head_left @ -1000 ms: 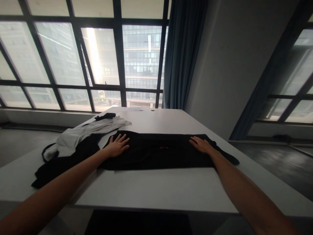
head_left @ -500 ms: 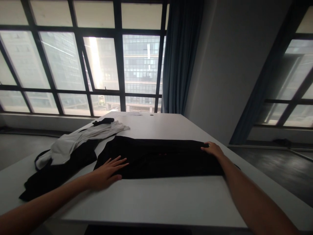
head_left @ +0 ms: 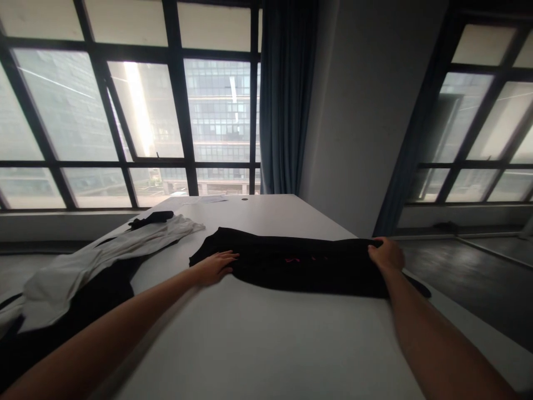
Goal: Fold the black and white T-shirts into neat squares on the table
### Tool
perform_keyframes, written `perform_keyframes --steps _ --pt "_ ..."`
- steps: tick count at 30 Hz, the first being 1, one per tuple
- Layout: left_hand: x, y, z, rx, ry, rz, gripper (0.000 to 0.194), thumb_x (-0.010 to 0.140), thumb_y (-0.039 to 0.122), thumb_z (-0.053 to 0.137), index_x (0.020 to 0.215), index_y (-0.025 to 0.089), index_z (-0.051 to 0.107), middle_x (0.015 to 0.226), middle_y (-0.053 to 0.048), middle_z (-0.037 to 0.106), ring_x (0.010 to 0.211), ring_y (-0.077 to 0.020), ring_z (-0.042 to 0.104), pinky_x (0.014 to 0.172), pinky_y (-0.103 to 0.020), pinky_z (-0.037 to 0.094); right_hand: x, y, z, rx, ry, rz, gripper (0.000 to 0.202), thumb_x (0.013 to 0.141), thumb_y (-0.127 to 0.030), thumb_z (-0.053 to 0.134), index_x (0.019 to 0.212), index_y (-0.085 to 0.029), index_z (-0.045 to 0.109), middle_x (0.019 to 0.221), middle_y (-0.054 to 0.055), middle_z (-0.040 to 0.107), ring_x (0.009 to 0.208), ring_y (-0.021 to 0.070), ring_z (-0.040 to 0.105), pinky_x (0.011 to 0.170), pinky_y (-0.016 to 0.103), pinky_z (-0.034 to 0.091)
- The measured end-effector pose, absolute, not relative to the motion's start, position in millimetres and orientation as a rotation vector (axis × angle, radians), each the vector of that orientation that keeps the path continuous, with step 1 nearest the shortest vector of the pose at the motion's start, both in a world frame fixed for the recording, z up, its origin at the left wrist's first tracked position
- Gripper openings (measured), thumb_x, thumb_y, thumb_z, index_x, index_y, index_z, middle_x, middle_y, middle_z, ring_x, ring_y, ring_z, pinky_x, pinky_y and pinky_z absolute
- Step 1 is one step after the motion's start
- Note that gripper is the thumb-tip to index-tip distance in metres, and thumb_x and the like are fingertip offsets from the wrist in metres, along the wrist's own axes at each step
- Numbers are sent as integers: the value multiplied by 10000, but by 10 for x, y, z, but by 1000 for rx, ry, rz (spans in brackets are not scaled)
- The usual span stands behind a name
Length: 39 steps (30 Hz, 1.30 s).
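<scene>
A black garment (head_left: 308, 269) with small pink marks lies stretched sideways across the white table (head_left: 266, 339). My left hand (head_left: 214, 268) rests on its left part, palm down, with the fingers out and nothing gripped. At the garment's far right end, my right hand (head_left: 388, 254) pinches its upper edge between thumb and fingers. A dark piece of the cloth sticks out to the right, beyond my right wrist.
White clothing (head_left: 62, 278) and black clothing (head_left: 104, 294) lie in a loose pile on the left. Papers (head_left: 208, 199) are at the table's far end, before windows and a blue curtain (head_left: 283, 100).
The view has turned right. The garment's left part has shifted right and away from the near edge, with my left hand on it. My right hand still holds the right end.
</scene>
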<state>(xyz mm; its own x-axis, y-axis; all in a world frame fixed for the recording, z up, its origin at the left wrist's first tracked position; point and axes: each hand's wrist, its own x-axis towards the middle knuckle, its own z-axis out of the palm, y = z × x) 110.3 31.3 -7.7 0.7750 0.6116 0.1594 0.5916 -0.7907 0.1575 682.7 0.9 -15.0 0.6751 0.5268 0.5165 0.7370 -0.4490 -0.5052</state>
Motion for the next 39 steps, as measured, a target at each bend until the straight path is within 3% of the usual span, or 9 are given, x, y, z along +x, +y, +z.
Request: perform_keyframes --steps 5,10,15,19,23,27,29,35,39 --pt "1149 941 -63 3017 939 316 379 973 294 429 1313 194 567 1489 -86 465 1405 -263 367 1155 -470 285 6968 -36 -76 -2261 -939 -217 344 750 -283 663 1067 -159 707 1078 175 681 1010 330 649 812 390 520" --pt "614 1415 -33 3134 1063 284 367 950 303 441 1257 219 625 1458 -71 508 1383 -257 398 1146 -448 292 6761 -122 154 -2295 -1186 499 195 793 -344 681 811 -150 689 860 97 712 803 204 683 697 269 519" --pt "58 1556 79 3074 1682 275 372 880 256 498 1206 320 665 1489 -36 473 1396 -324 351 1137 -564 196 6202 -309 396 -2272 -1416 977 269 828 -394 656 721 -150 616 624 25 640 468 80 520 452 185 395" --pt "116 1445 235 2837 2171 196 495 823 117 500 1277 276 616 1503 -68 447 1409 -377 288 1107 -623 132 5779 -370 514 -2094 -1829 1327 265 816 -415 639 775 -154 659 649 51 681 451 94 533 449 201 406" --pt "792 1003 351 2835 2116 307 520 783 105 524 1289 195 604 1475 -157 448 1352 -389 363 1090 -611 182 5685 -254 435 -2006 -2008 679 261 844 -376 602 933 -158 715 853 99 730 694 183 662 649 274 510" --pt "1662 320 258 3001 1285 456 355 888 306 513 1206 240 657 1232 -105 613 1132 -300 541 989 -472 374 5757 -73 214 -1946 -2039 129 338 840 -325 619 1115 -146 700 1156 138 681 987 228 651 889 298 473" --pt "1994 75 145 2950 953 415 419 848 452 606 1224 272 647 1238 -86 600 1111 -296 546 941 -445 413 5770 -15 112 -1926 -2066 161 388 850 -326 611 1175 -125 675 1149 146 679 957 216 657 865 286 477" --pt "2321 -8 -51 2845 783 569 232 934 295 505 1003 212 711 1078 -74 669 1031 -247 569 930 -400 419 5673 2 64 -1836 -2090 257 322 800 -215 639 1110 -152 699 976 91 716 830 185 658 788 267 477" --pt "2007 -28 53 2699 617 540 298 960 376 457 977 188 687 990 -71 683 956 -214 595 901 -339 455 5549 -96 210 -1858 -2130 415 231 726 -152 683 957 -153 695 873 49 690 790 167 631 722 256 484"
